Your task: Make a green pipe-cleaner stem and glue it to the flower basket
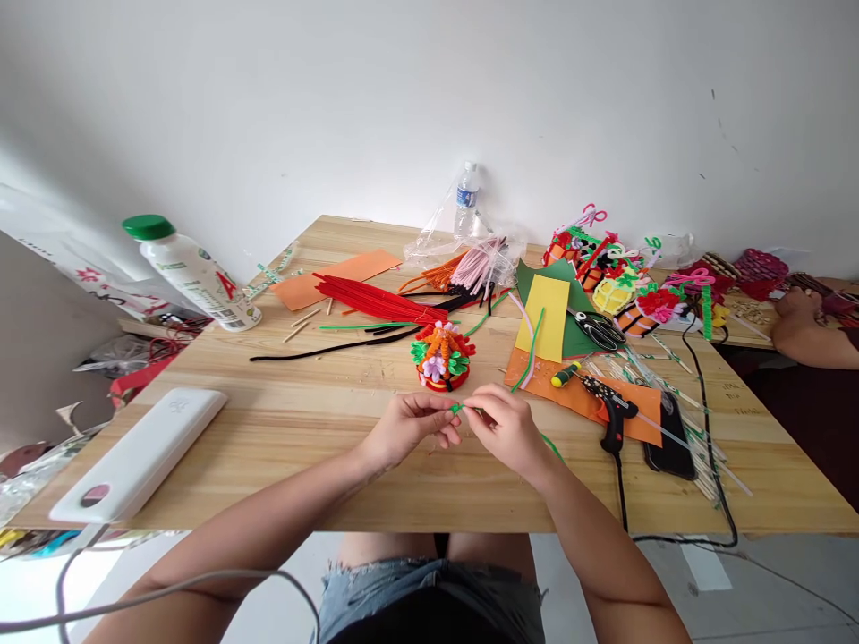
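Observation:
Between my two hands is a green pipe cleaner (457,409), pinched at a small bent or twisted part. My left hand (412,427) grips it with thumb and forefinger. From the other side my right hand (505,424) pinches the same piece, and a green length shows beyond the wrist. Just behind the hands stands a small round craft piece (441,358) with orange, green, lilac and red pipe-cleaner flowers. Red pipe cleaners (376,300) lie in a bundle behind it, with black and green strands alongside.
On the right are a glue gun (609,411), scissors (596,329), a phone (671,443), yellow foam sheet (545,317) and several finished baskets (644,313). At left stand a white bottle (194,277) and a white power bank (144,452). Another person's arm (812,335) rests at far right.

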Demonstrator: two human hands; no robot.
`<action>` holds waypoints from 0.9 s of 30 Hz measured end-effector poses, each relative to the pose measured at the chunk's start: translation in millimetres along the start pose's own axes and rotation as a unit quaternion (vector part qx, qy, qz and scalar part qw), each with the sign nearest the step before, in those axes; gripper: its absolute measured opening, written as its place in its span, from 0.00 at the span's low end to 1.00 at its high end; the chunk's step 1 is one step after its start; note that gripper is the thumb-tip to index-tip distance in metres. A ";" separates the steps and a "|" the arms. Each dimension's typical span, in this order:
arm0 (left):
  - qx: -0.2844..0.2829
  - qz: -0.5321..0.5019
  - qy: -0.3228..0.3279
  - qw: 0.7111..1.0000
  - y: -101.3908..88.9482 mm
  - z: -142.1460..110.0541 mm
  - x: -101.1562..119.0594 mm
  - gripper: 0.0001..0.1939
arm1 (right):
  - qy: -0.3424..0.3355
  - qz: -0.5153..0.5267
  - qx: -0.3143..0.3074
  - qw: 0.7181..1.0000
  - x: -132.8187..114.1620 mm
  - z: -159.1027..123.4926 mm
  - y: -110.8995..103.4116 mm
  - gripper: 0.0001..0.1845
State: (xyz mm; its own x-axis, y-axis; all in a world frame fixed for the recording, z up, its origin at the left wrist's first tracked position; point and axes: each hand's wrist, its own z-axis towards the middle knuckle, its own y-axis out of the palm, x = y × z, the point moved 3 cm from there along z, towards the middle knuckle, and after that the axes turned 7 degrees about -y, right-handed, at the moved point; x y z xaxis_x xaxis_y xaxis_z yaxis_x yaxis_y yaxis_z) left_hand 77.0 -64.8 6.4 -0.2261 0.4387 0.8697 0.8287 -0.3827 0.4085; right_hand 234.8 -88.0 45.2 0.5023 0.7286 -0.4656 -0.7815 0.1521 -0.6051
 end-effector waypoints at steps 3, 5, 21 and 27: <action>-0.005 -0.004 -0.017 1.000 0.3 0.8 -0.9 0.17 | -0.007 -0.007 0.024 1.000 -2.4 -0.3 2.2 0.07; -0.009 -0.001 -0.022 1.000 1.3 0.8 -1.1 0.18 | 0.005 -0.009 0.036 0.999 -3.0 -1.5 6.1 0.07; 0.028 -0.074 0.014 0.997 6.2 -1.6 -7.4 0.16 | -0.023 0.008 0.061 0.998 -14.6 -3.3 13.8 0.09; 0.040 -0.097 0.022 0.994 5.6 -1.8 -10.4 0.17 | -0.031 -0.036 0.029 0.998 -16.0 -5.1 13.1 0.11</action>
State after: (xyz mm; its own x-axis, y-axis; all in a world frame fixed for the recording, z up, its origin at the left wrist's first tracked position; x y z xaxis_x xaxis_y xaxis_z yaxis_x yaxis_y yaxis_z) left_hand 83.1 -73.0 0.1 -0.4061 0.4617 0.7886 0.8049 -0.2279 0.5480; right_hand 218.4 -101.1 41.5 0.5362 0.7535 -0.3804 -0.7651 0.2436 -0.5960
